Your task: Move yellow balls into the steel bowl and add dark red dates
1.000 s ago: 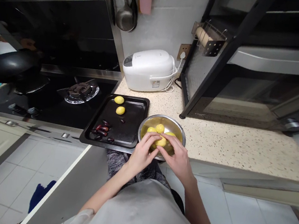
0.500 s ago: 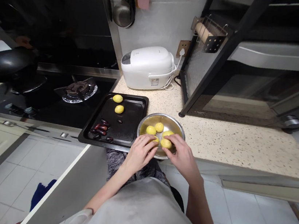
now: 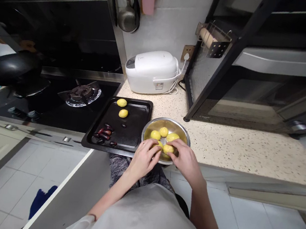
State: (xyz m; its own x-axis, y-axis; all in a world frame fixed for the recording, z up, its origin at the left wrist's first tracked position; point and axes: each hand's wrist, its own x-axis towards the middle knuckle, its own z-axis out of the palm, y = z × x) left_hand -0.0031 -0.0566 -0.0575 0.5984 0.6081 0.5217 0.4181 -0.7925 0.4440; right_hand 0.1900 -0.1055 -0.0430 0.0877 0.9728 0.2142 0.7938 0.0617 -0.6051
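A steel bowl (image 3: 180, 128) stands at the counter's front edge with several yellow dough balls (image 3: 155, 134) in it. My left hand (image 3: 143, 158) reaches over the near rim, fingers curled on a yellow dough piece (image 3: 160, 144). My right hand (image 3: 186, 160) pinches another yellow dough piece (image 3: 168, 148) beside it. The two pieces lie close together between my fingertips. Left of the bowl lies a black baking tray (image 3: 134, 127) holding two yellow balls (image 3: 122, 102) and a small heap of dark red dates (image 3: 104, 133).
A white rice cooker (image 3: 153, 71) stands at the wall behind the tray. A black oven rack (image 3: 221, 63) fills the right of the counter (image 3: 244, 149). A gas hob (image 3: 82, 92) and a black pan (image 3: 12, 68) lie to the left. Utensils (image 3: 128, 17) hang above.
The one lump that both hands held a second ago is now two pieces, one in each hand. Both hands have drawn slightly towards the bowl's near rim.
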